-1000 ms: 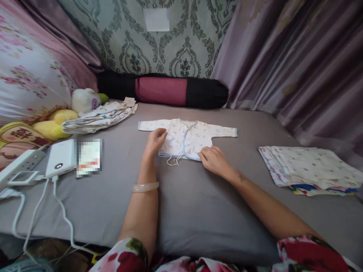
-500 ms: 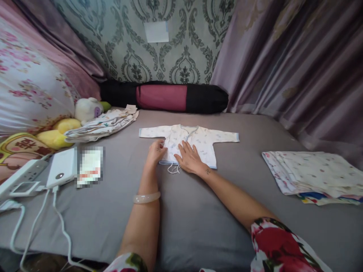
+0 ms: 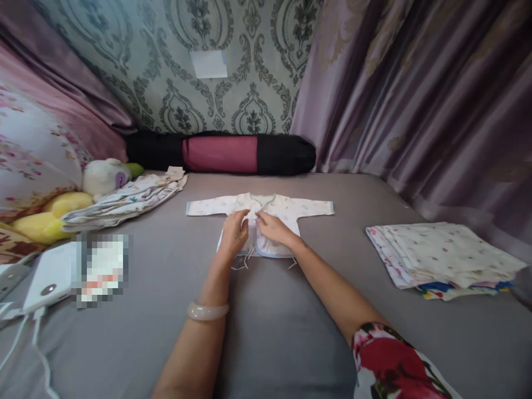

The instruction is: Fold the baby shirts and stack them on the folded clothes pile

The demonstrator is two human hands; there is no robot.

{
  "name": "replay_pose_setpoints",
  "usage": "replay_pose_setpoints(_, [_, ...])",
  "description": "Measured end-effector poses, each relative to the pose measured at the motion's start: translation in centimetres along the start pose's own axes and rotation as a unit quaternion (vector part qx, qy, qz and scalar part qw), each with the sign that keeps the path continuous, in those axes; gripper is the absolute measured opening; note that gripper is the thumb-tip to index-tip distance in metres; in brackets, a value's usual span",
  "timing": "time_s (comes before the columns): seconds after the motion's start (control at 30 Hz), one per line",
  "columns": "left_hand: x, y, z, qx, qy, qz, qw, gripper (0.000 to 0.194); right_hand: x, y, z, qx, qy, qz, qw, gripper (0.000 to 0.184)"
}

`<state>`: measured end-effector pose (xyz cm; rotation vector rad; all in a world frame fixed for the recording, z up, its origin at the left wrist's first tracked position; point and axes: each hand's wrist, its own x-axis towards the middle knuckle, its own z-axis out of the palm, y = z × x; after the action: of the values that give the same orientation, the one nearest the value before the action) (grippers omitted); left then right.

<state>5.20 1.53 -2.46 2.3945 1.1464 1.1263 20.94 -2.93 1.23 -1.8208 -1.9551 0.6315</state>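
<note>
White shirt point(image 3: 285, 211), small and blue-edged, lies spread on the grey sheet point(image 3: 166, 288) in front of the person, its sleeves stretched out to either side. Closest of all, from what I see, are a floral sleeve point(image 3: 394, 357) on the right arm and a pale bangle point(image 3: 208, 312) around the left forearm. Over to the left sits a white power bank point(image 3: 54, 274) with cables point(image 3: 42, 354) plugged in; to the right, a folded stack point(image 3: 444, 252) of printed cloth. At the shirt's front, the left hand point(image 3: 236, 235) is loosely curved and the right hand point(image 3: 272, 228) bends its fingers inward, close beside it; whether either grips fabric, I can't tell. Farther back, folded clothes point(image 3: 128, 199) lie beside plush toys point(image 3: 105, 177), then a black-and-red roll bag point(image 3: 220, 154) along the patterned wall point(image 3: 253, 105).
</note>
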Motion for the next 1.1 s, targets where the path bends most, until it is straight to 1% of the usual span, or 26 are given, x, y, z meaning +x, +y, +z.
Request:
replay_pose_setpoints(0.1, [-0.2,0.2,1.3,-0.008,-0.042,0.029,0.999,0.034,1.2,2.0,-1.5,-0.059,0.102,0.069,0.991,0.046])
replay_pose_setpoints(0.13, [-0.4,0.1,1.6,-0.005,-0.059,0.034,0.998,0.035,1.4,2.7,-1.8,-0.083,0.124,0.096,0.984,0.047])
replay_pose_setpoints(0.17, [-0.6,0.1,1.9,0.001,-0.076,0.035,0.996,0.036,1.6,3.3,-1.8,-0.104,0.134,0.125,0.978,0.049])
replay_pose_setpoints(0.23, [-0.9,0.0,2.2,0.018,-0.113,0.027,0.993,0.038,1.9,4.4,-1.7,-0.130,0.129,0.172,0.968,0.055])
replay_pose_setpoints(0.33, [-1.2,0.0,2.3,0.048,-0.164,0.003,0.985,0.039,2.0,5.5,-1.2,-0.149,0.106,0.203,0.962,0.061])
replay_pose_setpoints(0.47, [-1.1,0.6,1.8,0.072,-0.196,-0.014,0.978,0.039,2.0,6.0,-1.2,-0.161,0.092,0.212,0.960,0.062])
replay_pose_setpoints(0.6, [-0.4,1.6,0.8,0.091,-0.217,-0.011,0.972,0.037,1.7,6.2,-1.9,-0.157,0.112,0.190,0.963,0.056])
replay_pose_setpoints(0.73, [1.5,3.2,0.1,0.149,-0.246,-0.008,0.958,0.030,1.7,7.0,-3.2,-0.101,0.119,0.167,0.973,0.050])
replay_pose_setpoints(0.83, [3.4,4.5,0.7,0.206,-0.235,-0.023,0.950,0.026,1.4,8.3,-4.5,-0.072,0.143,0.183,0.970,0.044])
replay_pose_setpoints(0.9, [4.7,5.2,1.6,0.210,-0.217,-0.018,0.953,0.024,0.9,9.5,-5.3,-0.074,0.191,0.216,0.955,0.041])
replay_pose_setpoints(0.97, [5.9,5.8,2.8,0.185,-0.217,-0.001,0.959,0.025,0.2,10.6,-6.0,-0.079,0.249,0.260,0.930,0.040])
replay_pose_setpoints(1.03, [6.9,6.1,4.1,0.150,-0.237,0.020,0.960,0.027,-0.6,11.7,-6.5,-0.073,0.297,0.307,0.901,0.040])
replay_pose_setpoints(1.1, [7.7,6.1,5.4,0.116,-0.260,0.042,0.958,0.029,-1.3,12.5,-6.7,-0.063,0.325,0.349,0.876,0.040])
